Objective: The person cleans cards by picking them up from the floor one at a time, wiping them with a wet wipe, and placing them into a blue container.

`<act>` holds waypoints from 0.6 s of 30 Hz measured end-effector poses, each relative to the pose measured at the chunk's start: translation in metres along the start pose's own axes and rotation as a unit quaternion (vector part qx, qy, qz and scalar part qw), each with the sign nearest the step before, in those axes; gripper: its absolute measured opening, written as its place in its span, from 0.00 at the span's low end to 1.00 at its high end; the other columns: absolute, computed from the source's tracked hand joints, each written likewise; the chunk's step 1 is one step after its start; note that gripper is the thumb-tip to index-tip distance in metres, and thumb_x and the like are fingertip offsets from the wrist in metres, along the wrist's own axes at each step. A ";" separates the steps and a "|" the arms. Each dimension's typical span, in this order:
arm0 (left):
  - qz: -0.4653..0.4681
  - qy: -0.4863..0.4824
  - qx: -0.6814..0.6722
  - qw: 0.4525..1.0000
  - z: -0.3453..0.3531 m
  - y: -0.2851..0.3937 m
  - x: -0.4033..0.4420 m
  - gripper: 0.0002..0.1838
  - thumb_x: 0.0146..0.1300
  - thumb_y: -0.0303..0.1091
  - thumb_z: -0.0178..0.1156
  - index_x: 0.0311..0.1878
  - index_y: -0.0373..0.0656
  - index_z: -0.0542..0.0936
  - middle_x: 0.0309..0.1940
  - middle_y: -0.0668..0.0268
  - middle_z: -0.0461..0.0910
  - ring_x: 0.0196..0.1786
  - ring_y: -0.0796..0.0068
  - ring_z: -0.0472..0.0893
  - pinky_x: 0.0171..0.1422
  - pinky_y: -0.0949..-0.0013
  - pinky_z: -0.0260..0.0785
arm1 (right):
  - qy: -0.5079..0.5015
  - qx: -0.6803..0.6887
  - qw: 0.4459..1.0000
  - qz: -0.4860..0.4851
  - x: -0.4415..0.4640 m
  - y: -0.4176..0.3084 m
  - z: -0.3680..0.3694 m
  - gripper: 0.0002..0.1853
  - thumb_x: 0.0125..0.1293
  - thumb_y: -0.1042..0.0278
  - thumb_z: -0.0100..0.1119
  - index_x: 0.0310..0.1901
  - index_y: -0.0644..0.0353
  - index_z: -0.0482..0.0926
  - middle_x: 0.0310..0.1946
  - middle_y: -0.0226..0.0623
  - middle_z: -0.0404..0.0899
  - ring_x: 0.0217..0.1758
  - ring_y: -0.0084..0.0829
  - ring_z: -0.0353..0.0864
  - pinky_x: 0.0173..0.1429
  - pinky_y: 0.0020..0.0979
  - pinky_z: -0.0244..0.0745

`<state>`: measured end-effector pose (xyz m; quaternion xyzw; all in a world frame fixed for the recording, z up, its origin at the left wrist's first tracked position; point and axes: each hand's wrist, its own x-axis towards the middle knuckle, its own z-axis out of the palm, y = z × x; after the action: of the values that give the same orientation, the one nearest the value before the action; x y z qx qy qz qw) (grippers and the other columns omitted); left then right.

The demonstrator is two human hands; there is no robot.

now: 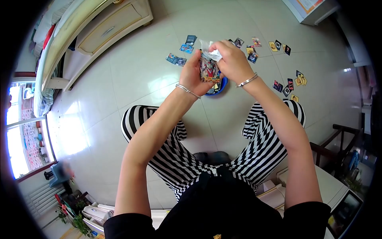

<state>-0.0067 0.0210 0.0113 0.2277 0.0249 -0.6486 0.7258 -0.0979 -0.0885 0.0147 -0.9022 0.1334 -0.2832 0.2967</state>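
Note:
My left hand is closed on a trading card with a red and silver figure, held upright by its left side and lower edge. A crumpled white tissue is pinched in my right hand, against the top right of the card. Below the card, a blue bowl with more cards in it stands on the floor, partly hidden by my left hand and the card. Blue-toned cards lie on the floor just left of my hands.
Several cards are scattered to the right, with further groups beyond. A bed frame with a drawer stands at upper left, a white cabinet at upper right. A dark wooden chair is at right. My striped legs flank the floor.

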 end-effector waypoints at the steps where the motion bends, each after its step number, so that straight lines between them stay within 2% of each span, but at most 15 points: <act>1: 0.005 -0.008 0.005 1.000 -0.002 0.000 0.003 0.21 0.69 0.49 0.35 0.53 0.47 0.71 0.52 0.62 0.73 0.58 0.60 0.70 0.63 0.53 0.59 | 0.005 0.009 1.000 -0.007 0.002 0.000 0.002 0.10 0.48 0.82 0.50 0.34 0.59 0.73 0.33 0.41 0.74 0.36 0.45 0.75 0.38 0.38 0.70; 4: 0.012 -0.006 -0.001 1.000 -0.007 0.006 0.005 0.22 0.69 0.49 0.34 0.53 0.47 0.70 0.52 0.60 0.73 0.58 0.60 0.70 0.63 0.52 0.59 | -0.024 0.058 0.998 -0.029 -0.006 -0.015 0.006 0.10 0.49 0.82 0.51 0.34 0.60 0.72 0.33 0.40 0.73 0.37 0.44 0.74 0.39 0.37 0.69; 6: 0.038 -0.024 0.011 0.999 -0.009 0.010 0.005 0.23 0.69 0.49 0.33 0.55 0.46 0.69 0.52 0.58 0.73 0.58 0.60 0.70 0.63 0.53 0.60 | -0.118 0.068 0.990 -0.023 -0.019 -0.020 0.002 0.10 0.48 0.82 0.52 0.33 0.59 0.72 0.32 0.39 0.73 0.37 0.43 0.74 0.39 0.36 0.69; 8: 0.045 -0.009 0.021 0.999 -0.010 0.011 0.004 0.24 0.70 0.49 0.32 0.57 0.47 0.69 0.51 0.58 0.72 0.58 0.61 0.69 0.62 0.52 0.60 | -0.112 0.044 0.993 -0.010 -0.022 -0.011 -0.002 0.11 0.47 0.83 0.52 0.34 0.59 0.72 0.32 0.38 0.73 0.36 0.42 0.75 0.38 0.36 0.70; 10: -0.001 -0.051 0.040 0.998 -0.011 0.009 0.002 0.23 0.69 0.49 0.33 0.57 0.46 0.68 0.51 0.59 0.73 0.57 0.61 0.70 0.61 0.53 0.62 | -0.064 0.002 0.998 -0.004 -0.014 -0.001 -0.005 0.12 0.45 0.80 0.53 0.34 0.57 0.73 0.31 0.38 0.73 0.35 0.43 0.76 0.38 0.40 0.71; 12: -0.005 -0.033 0.045 0.998 -0.006 0.002 0.001 0.23 0.69 0.49 0.33 0.57 0.47 0.68 0.51 0.61 0.73 0.55 0.62 0.72 0.60 0.53 0.64 | -0.064 0.013 0.998 0.015 -0.007 0.003 -0.006 0.13 0.45 0.81 0.52 0.35 0.57 0.73 0.31 0.39 0.73 0.35 0.43 0.76 0.38 0.40 0.71; 14: -0.004 0.042 0.033 0.999 0.002 -0.002 -0.002 0.23 0.70 0.49 0.32 0.57 0.47 0.68 0.50 0.62 0.73 0.54 0.62 0.73 0.58 0.53 0.65 | -0.023 -0.013 0.999 0.020 0.001 0.004 -0.002 0.14 0.45 0.82 0.50 0.36 0.57 0.73 0.32 0.40 0.73 0.35 0.44 0.76 0.39 0.40 0.71; 15: 0.006 0.034 0.037 0.999 -0.001 0.001 0.001 0.23 0.70 0.49 0.33 0.56 0.47 0.69 0.50 0.61 0.73 0.54 0.61 0.73 0.59 0.52 0.64 | -0.022 -0.003 0.999 0.034 -0.001 0.002 0.001 0.13 0.46 0.83 0.48 0.36 0.58 0.72 0.33 0.41 0.73 0.35 0.45 0.76 0.39 0.41 0.71; 16: 0.009 0.034 0.036 0.999 -0.004 0.004 0.003 0.23 0.70 0.49 0.33 0.56 0.47 0.69 0.50 0.61 0.73 0.54 0.61 0.73 0.59 0.52 0.64 | -0.024 -0.003 0.999 0.032 -0.004 -0.001 0.002 0.13 0.46 0.83 0.48 0.36 0.58 0.72 0.33 0.41 0.73 0.35 0.45 0.76 0.39 0.41 0.71; 18: 0.038 0.008 0.027 0.999 -0.010 0.009 0.006 0.23 0.70 0.48 0.32 0.55 0.47 0.70 0.51 0.58 0.73 0.54 0.60 0.72 0.60 0.51 0.63 | -0.069 -0.013 0.997 -0.043 -0.017 -0.004 0.004 0.12 0.46 0.84 0.50 0.35 0.61 0.72 0.33 0.42 0.73 0.33 0.41 0.76 0.36 0.34 0.71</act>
<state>0.0051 0.0200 0.0030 0.2532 0.0046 -0.6192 0.7432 -0.1086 -0.0762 0.0074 -0.9283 0.0778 -0.2309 0.2810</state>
